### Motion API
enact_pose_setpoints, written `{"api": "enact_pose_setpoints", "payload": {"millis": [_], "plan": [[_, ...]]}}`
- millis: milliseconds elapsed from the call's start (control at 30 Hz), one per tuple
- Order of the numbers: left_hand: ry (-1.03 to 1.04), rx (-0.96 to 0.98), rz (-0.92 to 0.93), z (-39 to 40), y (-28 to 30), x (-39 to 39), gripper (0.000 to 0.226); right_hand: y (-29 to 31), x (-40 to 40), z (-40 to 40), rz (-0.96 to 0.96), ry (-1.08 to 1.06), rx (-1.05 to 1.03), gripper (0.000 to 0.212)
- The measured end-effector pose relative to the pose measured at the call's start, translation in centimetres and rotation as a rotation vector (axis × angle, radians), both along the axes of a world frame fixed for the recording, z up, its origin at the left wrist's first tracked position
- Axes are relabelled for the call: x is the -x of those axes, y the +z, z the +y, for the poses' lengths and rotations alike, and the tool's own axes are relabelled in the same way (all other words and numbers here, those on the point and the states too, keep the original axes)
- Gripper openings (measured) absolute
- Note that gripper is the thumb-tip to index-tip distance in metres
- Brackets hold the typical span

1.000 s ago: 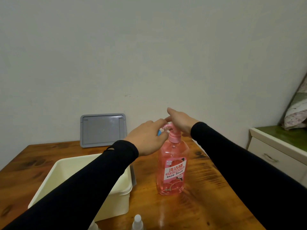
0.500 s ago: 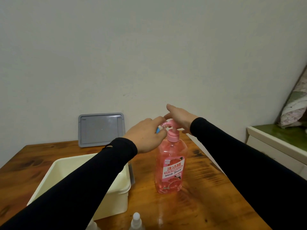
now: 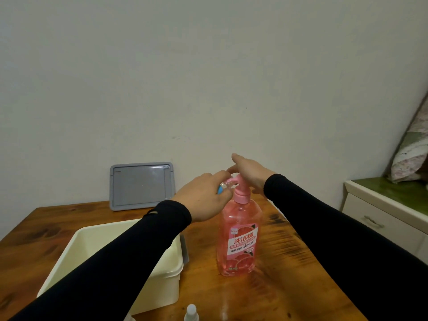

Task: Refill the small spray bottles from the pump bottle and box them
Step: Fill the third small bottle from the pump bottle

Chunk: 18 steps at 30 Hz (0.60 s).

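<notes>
We see the clear pink plastic pump bottle (image 3: 238, 239) upright on the glossy wood bench (image 3: 289, 269). Left hand (image 3: 203, 200) grips a small blue-tipped spray bottle (image 3: 59, 190) at the spout; right hand (image 3: 249, 173), fingers straight, presses the pump. Vs 0.5 s ago: poses unchanged.

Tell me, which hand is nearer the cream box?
Left. The left hand hangs just beyond the cream box, holding something at the pump spout; the right hand sits farther away, atop the pump bottle.

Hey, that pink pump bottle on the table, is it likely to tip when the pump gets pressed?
Probably not. The pink pump bottle looks nearly full, so likely heavy and steady. It stands upright on the flat table. Its tall shape could still tip under a sideways push.
</notes>
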<state>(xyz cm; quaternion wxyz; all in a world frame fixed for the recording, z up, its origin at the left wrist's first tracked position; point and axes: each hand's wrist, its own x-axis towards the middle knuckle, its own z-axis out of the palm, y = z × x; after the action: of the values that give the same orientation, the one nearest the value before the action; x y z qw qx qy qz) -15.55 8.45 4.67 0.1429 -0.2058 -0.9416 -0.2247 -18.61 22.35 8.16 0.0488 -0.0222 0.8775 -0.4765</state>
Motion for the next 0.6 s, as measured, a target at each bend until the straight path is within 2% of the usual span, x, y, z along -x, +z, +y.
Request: {"api": "enact_pose_setpoints", "payload": {"millis": [333,600], "plan": [[-0.010,-0.007,-0.006,0.0,-1.2,0.0,0.046,-1.8,0.3,0.0,0.028,-0.005,-0.042,0.059],[-0.015,-0.001,0.011,-0.1,0.0,0.0,0.043,0.1,0.0,0.2,-0.007,0.003,0.018,0.058]]}}
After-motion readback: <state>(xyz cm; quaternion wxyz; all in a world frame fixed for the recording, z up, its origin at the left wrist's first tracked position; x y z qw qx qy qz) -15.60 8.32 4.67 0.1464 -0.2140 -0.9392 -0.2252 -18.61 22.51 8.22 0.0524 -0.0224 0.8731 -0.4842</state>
